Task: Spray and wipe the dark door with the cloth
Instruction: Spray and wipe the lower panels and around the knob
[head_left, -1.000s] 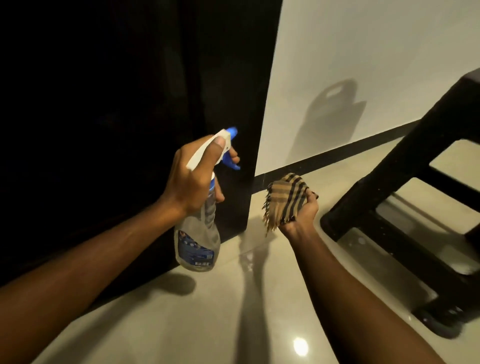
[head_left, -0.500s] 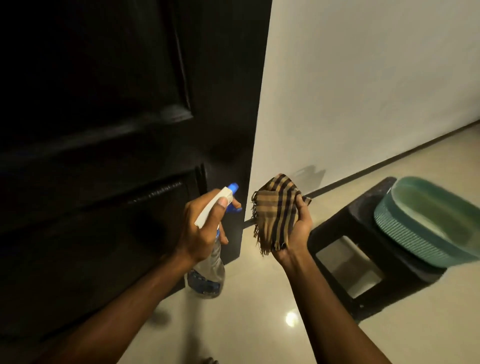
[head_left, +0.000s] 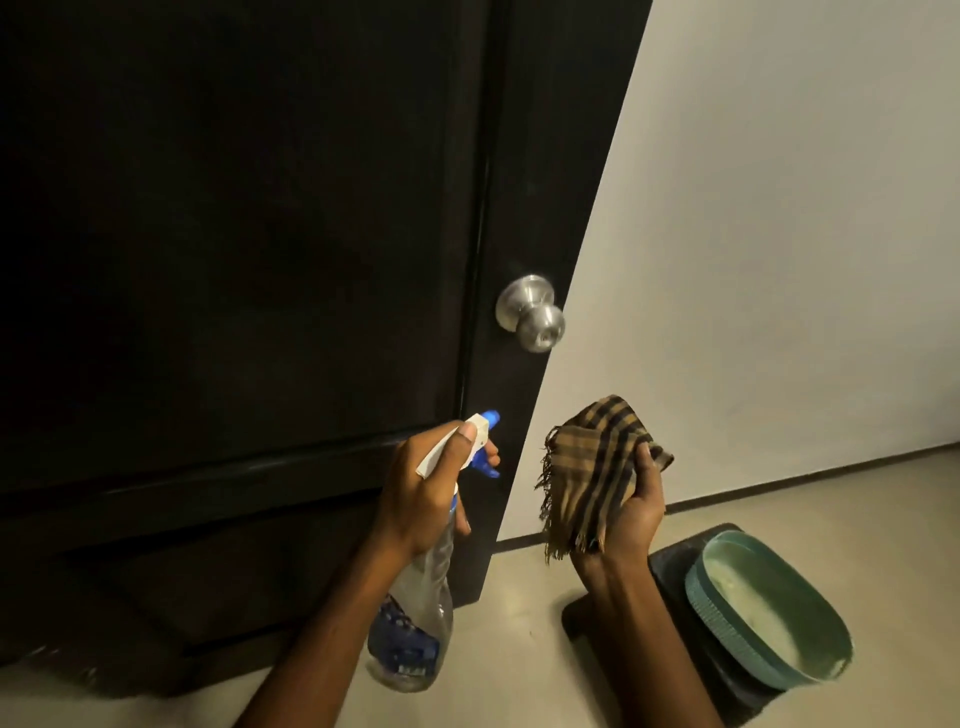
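The left hand (head_left: 426, 488) is curled round the neck of a spray bottle (head_left: 415, 613), thumb laid along the white head and one finger hooked over the blue trigger. The bottle is clear, with a blue label low on its body, and it hangs toward six o'clock below the fist. Its blue nozzle points toward twelve o'clock, just beside the dark door (head_left: 234, 234); whether it touches the door cannot be told. At three o'clock from that hand, apart from it, the right hand (head_left: 631, 514) grips a bunched cloth (head_left: 592, 467), fingers closed over the far edge. The cloth is tan with dark checks, and a frayed fringe hangs down on its left side. It is held off the door, in front of the pale wall (head_left: 779, 208).

The door is near black and glossy, with a raised rail across it at the height of the left hand and a sunken panel below. A brushed metal knob (head_left: 532, 312) sits at one o'clock from the nozzle. At five o'clock from the right hand a teal basin (head_left: 698, 592) rests on a dark stool (head_left: 587, 618) on the pale floor (head_left: 519, 649).

Half a second ago the knob was out of view; both hands now sit higher against the door, and each keeps its grip
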